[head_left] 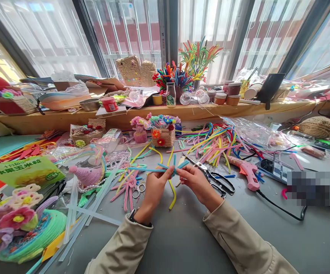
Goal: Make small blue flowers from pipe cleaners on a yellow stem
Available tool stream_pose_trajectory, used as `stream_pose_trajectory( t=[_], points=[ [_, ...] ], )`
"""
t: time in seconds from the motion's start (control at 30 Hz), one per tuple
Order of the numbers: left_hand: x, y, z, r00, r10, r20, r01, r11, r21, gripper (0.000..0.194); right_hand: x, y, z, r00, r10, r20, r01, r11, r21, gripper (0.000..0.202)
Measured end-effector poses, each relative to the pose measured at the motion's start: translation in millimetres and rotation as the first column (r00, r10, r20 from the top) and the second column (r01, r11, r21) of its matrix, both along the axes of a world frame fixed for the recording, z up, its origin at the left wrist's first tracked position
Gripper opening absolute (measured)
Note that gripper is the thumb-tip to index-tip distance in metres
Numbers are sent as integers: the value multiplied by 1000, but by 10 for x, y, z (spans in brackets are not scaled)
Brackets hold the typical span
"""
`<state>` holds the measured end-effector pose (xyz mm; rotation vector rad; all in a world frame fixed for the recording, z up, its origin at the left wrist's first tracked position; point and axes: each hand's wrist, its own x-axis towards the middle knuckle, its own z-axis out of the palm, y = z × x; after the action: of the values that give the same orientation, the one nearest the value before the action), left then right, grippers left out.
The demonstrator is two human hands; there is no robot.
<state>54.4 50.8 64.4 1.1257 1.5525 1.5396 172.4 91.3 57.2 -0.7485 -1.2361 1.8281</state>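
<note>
My left hand is closed on a bundle of blue pipe cleaners, pinched near where they cross. From the other side my right hand grips the same bundle with thumb and fingertips. Several blue ends stick out to the left, upward and to the right; the crossing point is partly hidden by my fingers. Just beyond my right hand lie large black-handled scissors, opened a little. Small scissors and pink pipe cleaners are beside my left hand. A yellow pipe cleaner lies on the table below the bundle.
A heap of coloured pipe cleaners is behind my right hand. Right of it sits a pink glue gun with a black cord. Glue sticks and a fuzzy flower piece lie left. A wooden ledge crosses the back.
</note>
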Motion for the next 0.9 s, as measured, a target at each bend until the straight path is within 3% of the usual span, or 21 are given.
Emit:
stream_pose_trajectory(
  t=[0.17,0.43,0.63,0.9],
  points=[
    [-2,1,-19,998,-19,65,19,1000,6,23,-1,0,-18,986,111,-121,-131,977,-169,16],
    [22,9,-48,977,-32,209,32,999,0,22,-51,-13,-129,921,205,-332,-331,860,-388,12],
    [44,15,-34,959,-31,280,34,999,-5,22,-101,-25,-159,906,149,-396,-311,870,-382,11],
    [53,12,-10,936,-36,350,48,999,-24,23,-114,-39,-152,919,158,-361,-283,903,-325,9]
  ],
)
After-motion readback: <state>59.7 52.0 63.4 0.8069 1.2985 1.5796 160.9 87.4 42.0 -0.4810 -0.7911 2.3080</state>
